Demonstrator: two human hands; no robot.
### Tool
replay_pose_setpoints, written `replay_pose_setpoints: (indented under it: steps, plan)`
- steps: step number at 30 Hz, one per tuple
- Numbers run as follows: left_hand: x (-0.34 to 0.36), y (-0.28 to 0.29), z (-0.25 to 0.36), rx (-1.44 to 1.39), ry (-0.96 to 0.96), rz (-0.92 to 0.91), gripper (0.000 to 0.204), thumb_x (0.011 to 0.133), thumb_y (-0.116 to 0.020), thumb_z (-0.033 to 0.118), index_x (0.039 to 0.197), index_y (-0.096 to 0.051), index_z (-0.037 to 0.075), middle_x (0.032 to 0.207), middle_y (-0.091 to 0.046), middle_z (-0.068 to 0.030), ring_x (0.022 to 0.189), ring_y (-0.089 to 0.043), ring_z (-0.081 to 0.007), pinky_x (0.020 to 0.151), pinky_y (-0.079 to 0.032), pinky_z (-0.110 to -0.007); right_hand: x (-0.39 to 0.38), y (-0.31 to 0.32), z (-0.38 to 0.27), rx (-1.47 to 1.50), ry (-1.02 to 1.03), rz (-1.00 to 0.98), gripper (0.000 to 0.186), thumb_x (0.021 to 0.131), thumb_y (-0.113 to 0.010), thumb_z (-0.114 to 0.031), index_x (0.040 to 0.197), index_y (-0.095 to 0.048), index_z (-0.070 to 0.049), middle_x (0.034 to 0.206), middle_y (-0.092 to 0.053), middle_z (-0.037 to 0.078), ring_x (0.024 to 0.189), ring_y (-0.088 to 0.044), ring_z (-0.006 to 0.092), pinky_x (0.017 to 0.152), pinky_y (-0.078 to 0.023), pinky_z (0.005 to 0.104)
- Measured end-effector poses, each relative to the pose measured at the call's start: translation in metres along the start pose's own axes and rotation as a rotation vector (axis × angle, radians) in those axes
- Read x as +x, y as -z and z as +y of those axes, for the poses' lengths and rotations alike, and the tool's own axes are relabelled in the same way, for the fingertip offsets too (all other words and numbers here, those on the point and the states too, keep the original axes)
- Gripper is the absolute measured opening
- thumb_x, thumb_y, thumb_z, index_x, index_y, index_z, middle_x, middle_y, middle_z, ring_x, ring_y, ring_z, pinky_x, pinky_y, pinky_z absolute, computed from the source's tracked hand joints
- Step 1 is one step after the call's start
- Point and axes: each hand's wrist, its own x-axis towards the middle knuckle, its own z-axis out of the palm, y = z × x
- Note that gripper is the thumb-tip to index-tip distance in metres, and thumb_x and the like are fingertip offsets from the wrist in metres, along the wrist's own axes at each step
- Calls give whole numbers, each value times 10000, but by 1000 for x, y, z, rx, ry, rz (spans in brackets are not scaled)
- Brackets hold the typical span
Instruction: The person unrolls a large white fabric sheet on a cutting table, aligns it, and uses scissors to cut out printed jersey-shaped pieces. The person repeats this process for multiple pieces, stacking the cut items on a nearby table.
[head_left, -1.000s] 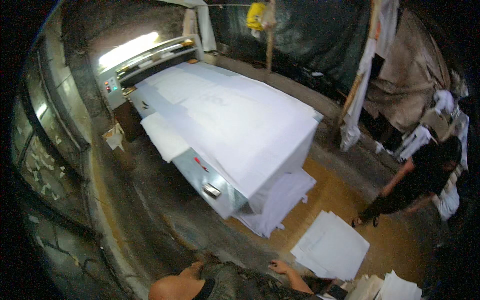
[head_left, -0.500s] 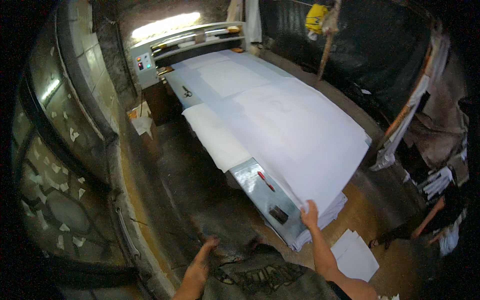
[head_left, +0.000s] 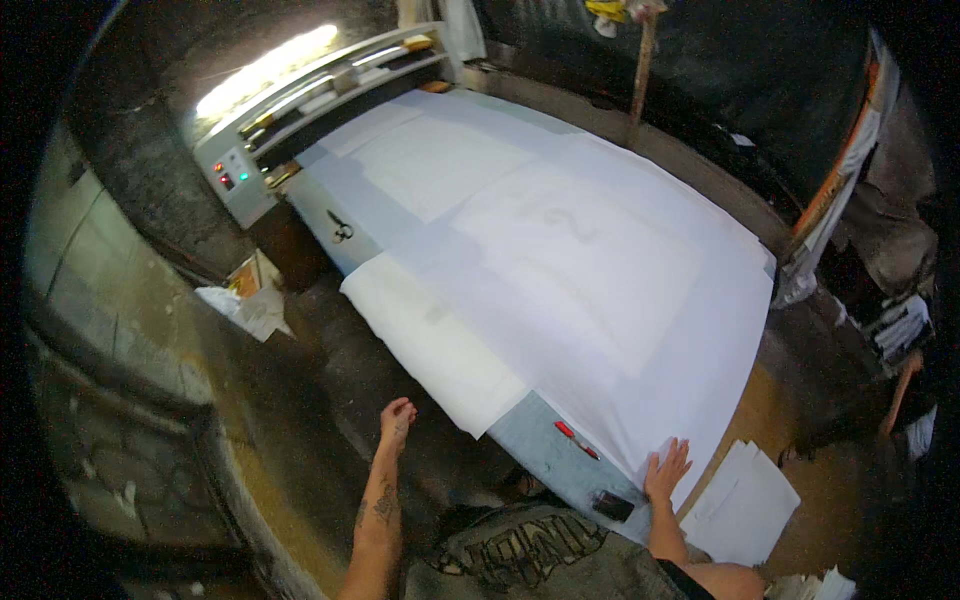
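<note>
My right hand [head_left: 667, 470] lies on the near right end of a large white sheet [head_left: 600, 270], palm down with fingers spread. The sheet spreads over most of a long table [head_left: 530, 425] with a blue-grey top. My left hand [head_left: 397, 420] hangs in the air left of the table, its fingers curled together around nothing visible. Nearest to it is a smaller white piece [head_left: 440, 340] draped over the table's left edge. A red pen-like tool [head_left: 576, 440] and a dark flat block [head_left: 612, 505] lie on the bare near corner. Dark scissors [head_left: 341, 228] rest farther up the left side.
At the far end stands a roller machine [head_left: 340, 90] with a lit control box [head_left: 232, 175] under a bright lamp. White sheets [head_left: 745, 505] lie on the floor at the right. Another person's arm [head_left: 905, 390] shows at the far right. A wall runs along the left.
My view has moved closer to the table. My right hand has gone from the sheet's near edge to lying flat on it. My left hand has risen and moved forward beside the table.
</note>
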Motion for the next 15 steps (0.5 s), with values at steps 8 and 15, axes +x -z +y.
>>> replay_pose_setpoints:
  steps: [8,15]
  plan:
    - [140,-44,24,-45,200,63,509,843,-641,100,1275,-433,-70,1178,-562,-168,1033,-554,-264,890,-449,-354,54,-30,-167,286,430,93,493,741,-644,-150,1205,-531,-23,1368,-422,227,1264,-388,386,1058,-278,517]
    - [148,-62,49,-266,442,-81,650,839,-588,59,1362,-211,-27,1359,-376,-154,1159,-467,-283,982,-392,-426,24,-90,-412,337,855,-335,589,782,-668,-315,1286,-491,-66,1387,-426,193,1240,-435,341,1024,-332,502]
